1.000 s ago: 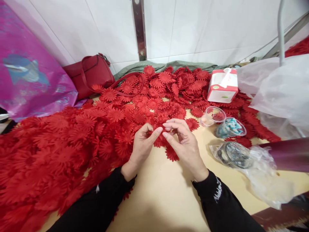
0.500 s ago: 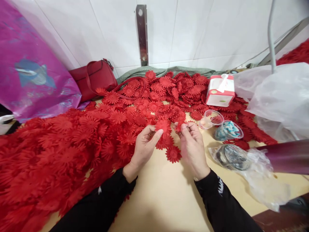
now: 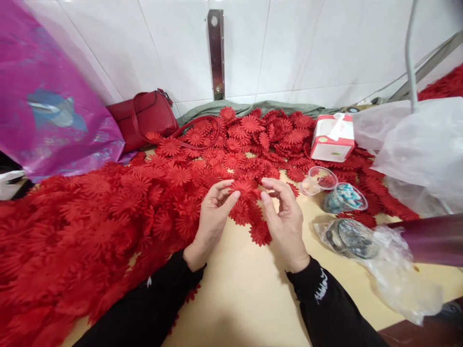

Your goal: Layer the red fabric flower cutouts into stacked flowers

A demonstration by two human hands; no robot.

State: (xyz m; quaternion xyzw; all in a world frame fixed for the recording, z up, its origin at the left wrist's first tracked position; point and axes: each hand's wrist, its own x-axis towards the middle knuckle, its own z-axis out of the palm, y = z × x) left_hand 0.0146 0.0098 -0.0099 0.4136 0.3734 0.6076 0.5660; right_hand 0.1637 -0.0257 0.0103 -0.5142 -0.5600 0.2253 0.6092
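Between thumb and fingers, my left hand [image 3: 213,214] pinches a red artificial flower [image 3: 244,189] with narrow petals. My right hand [image 3: 286,219] is at the flower's right edge, thumb and forefinger apart with a gap between them. Whether its thumb tip touches a petal I cannot tell. Just below the held flower, a loose red flower [image 3: 260,233] lies on the pale tabletop [image 3: 242,279], beside others partly hidden under my hands. A large heap of red flowers [image 3: 97,231] spreads to the left of my left hand and continues behind both hands.
On the right stand a tissue box [image 3: 333,138], a clear plastic cup [image 3: 320,180], a cup with blue and white contents [image 3: 345,197] and a bagged round container [image 3: 350,237]. A purple cylinder [image 3: 430,239] lies beyond. A red handbag [image 3: 144,118] and a purple bag [image 3: 58,106] are back left.
A small red piece was pinched in my right hand; now that hand's fingers have spread beside the flower. The flower in my left hand has tilted flatter. The view has shifted slightly.
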